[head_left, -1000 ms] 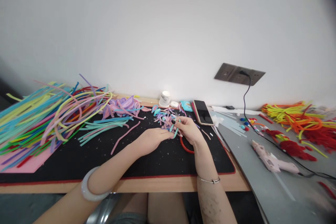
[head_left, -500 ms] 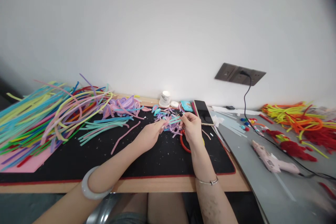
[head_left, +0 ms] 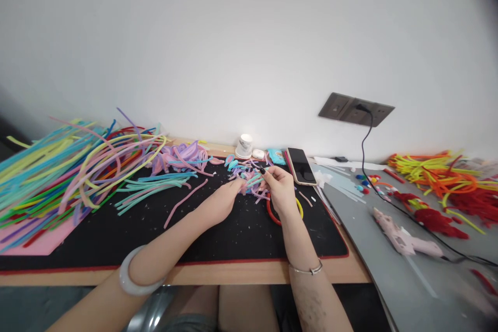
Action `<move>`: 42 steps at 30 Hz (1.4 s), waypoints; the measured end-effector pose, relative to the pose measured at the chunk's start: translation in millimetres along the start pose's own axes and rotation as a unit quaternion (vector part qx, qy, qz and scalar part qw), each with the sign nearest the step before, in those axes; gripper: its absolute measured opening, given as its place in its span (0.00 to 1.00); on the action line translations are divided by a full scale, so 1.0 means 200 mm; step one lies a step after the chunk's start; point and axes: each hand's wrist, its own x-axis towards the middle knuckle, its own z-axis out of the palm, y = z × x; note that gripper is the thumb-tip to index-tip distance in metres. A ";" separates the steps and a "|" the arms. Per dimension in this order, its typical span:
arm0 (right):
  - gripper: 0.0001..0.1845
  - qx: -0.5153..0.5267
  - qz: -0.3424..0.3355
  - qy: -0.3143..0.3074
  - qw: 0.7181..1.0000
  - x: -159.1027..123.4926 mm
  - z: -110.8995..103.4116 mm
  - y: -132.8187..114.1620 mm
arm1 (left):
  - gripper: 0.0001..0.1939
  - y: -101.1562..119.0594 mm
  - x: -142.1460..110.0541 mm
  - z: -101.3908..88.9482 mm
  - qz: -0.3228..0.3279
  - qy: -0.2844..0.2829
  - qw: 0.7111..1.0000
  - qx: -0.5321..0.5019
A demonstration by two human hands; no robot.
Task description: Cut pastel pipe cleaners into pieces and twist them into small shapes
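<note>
My left hand (head_left: 229, 196) is closed on one end of a teal pipe cleaner (head_left: 254, 180) at the middle of the black mat. On the other side, my right hand (head_left: 279, 187) pinches near the opposite end, its dark-nailed thumb and finger together. Behind and below both hands lies a heap of short purple, pink and teal pipe cleaner pieces (head_left: 260, 195). Scissors with a red and a yellow handle (head_left: 274, 213) lie partly under my right wrist. Exactly how many strands are between my fingers is too small to tell.
Long multicoloured pipe cleaners (head_left: 89, 166) pile up at left, beside a teal bundle (head_left: 155, 187). A paper cup (head_left: 245, 144), a white case (head_left: 258, 154) and a phone (head_left: 301, 166) stand along the back. A pink glue gun (head_left: 404, 236) and its cord lie on the grey board (head_left: 350, 223) at right.
My right hand has moved slightly left, closer to my left hand, and more of the yellow scissor handle shows. My left hand has hardly moved.
</note>
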 end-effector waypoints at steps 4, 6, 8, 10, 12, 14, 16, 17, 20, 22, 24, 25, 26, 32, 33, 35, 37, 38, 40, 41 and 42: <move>0.08 -0.005 -0.001 0.004 1.000 0.00 0.00 0.00 | 0.11 0.03 0.01 -0.01 -0.015 0.039 0.999 -0.012; 0.07 -0.002 -0.004 -0.003 1.000 0.00 0.01 0.00 | 0.13 0.04 0.01 -0.02 -0.022 0.062 0.998 -0.025; 0.06 0.004 -0.010 -0.003 1.000 -0.01 0.02 0.01 | 0.17 0.04 0.02 -0.02 -0.040 0.089 0.995 -0.038; 0.06 0.010 -0.015 0.002 1.000 -0.01 0.03 0.01 | 0.19 0.04 0.03 -0.03 -0.056 0.113 0.991 -0.044; 0.07 0.019 -0.017 0.007 1.000 -0.01 0.04 0.02 | 0.19 0.03 0.03 -0.02 -0.064 0.122 0.989 -0.050; 0.07 0.039 -0.016 0.009 0.999 -0.01 0.05 0.02 | 0.18 0.02 0.03 -0.02 -0.067 0.118 0.989 -0.059; 0.07 0.071 -0.004 0.000 0.997 -0.02 0.05 0.01 | 0.17 0.01 0.03 -0.02 -0.072 0.116 0.988 -0.066; 0.07 0.089 0.006 -0.009 0.996 -0.02 0.05 0.01 | 0.17 0.00 0.03 -0.02 -0.075 0.119 0.988 -0.067; 0.15 0.138 0.046 -0.055 0.988 -0.03 0.05 0.00 | 0.16 -0.01 0.03 -0.03 -0.082 0.133 0.985 -0.067; 0.18 0.152 0.068 -0.083 0.983 -0.03 0.05 0.01 | 0.16 -0.03 0.03 -0.04 -0.090 0.137 0.984 -0.072; 0.17 0.144 0.077 -0.098 0.982 -0.03 0.05 0.02 | 0.16 -0.04 0.03 -0.04 -0.101 0.133 0.982 -0.086; 0.16 0.129 0.074 -0.105 0.983 -0.04 0.05 0.03 | 0.16 -0.04 0.03 -0.04 -0.106 0.131 0.981 -0.095; 0.14 0.106 0.066 -0.116 0.985 -0.04 0.05 0.04 | 0.16 -0.05 0.04 -0.04 -0.111 0.130 0.980 -0.105; 0.12 -0.114 -0.087 -0.171 0.975 -0.05 0.07 0.02 | 0.16 -0.08 0.04 -0.04 -0.116 0.117 0.978 -0.131; 0.12 -0.147 -0.127 -0.167 0.966 -0.05 0.08 0.02 | 0.16 -0.08 0.04 -0.04 -0.116 0.110 0.979 -0.129; 0.13 -0.211 -0.200 -0.153 0.945 -0.06 0.08 0.00 | 0.16 -0.08 0.04 -0.04 -0.115 0.093 0.982 -0.119; 0.13 -0.273 -0.247 -0.132 0.920 -0.06 0.08 0.00 | 0.15 -0.08 0.04 -0.04 -0.114 0.081 0.985 -0.100; 0.13 -0.302 -0.264 -0.117 0.908 -0.06 0.08 0.00 | 0.15 -0.08 0.04 -0.04 -0.114 0.078 0.986 -0.090; 0.12 -0.349 -0.286 -0.089 0.888 -0.07 0.07 0.01 | 0.15 -0.07 0.03 -0.05 -0.120 0.073 0.987 -0.074; 0.11 -0.364 -0.293 -0.078 0.881 -0.07 0.07 0.01 | 0.16 -0.07 0.03 -0.05 -0.125 0.070 0.987 -0.069; 0.11 -0.374 -0.299 -0.072 0.875 -0.07 0.07 0.01 | 0.16 -0.07 0.03 -0.05 -0.128 0.065 0.988 -0.065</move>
